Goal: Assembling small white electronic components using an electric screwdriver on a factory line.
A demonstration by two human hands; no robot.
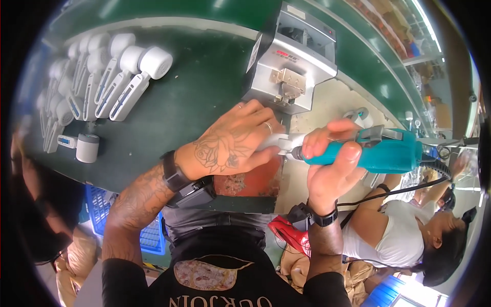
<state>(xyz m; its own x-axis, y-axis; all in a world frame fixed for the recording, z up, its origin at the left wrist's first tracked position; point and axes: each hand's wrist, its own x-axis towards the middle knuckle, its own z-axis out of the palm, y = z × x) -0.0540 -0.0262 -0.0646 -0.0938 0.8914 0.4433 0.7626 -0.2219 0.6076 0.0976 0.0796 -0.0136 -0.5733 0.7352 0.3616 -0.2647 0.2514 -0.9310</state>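
Note:
My left hand (pixel 225 140) is closed around a small white plastic part (pixel 280 143), mostly covered by the fingers. From the right, my right hand (pixel 330 166) grips a teal electric screwdriver (pixel 388 151), held nearly level. Its tip reaches the white part between my two hands; whether a screw sits there is too small to tell. Just beyond my left fingers stands a silver box-shaped machine (pixel 286 66), which looks like a screw feeder, with a metal fitting on its front.
Several white handled devices with round heads (pixel 156 62) lie in rows at the left of the green table (pixel 199 66). Near them is a white cylinder (pixel 87 148). A black cable (pixel 394 190) trails at the right. Another person (pixel 394 225) sits at the right; a blue crate (pixel 153 235) is below.

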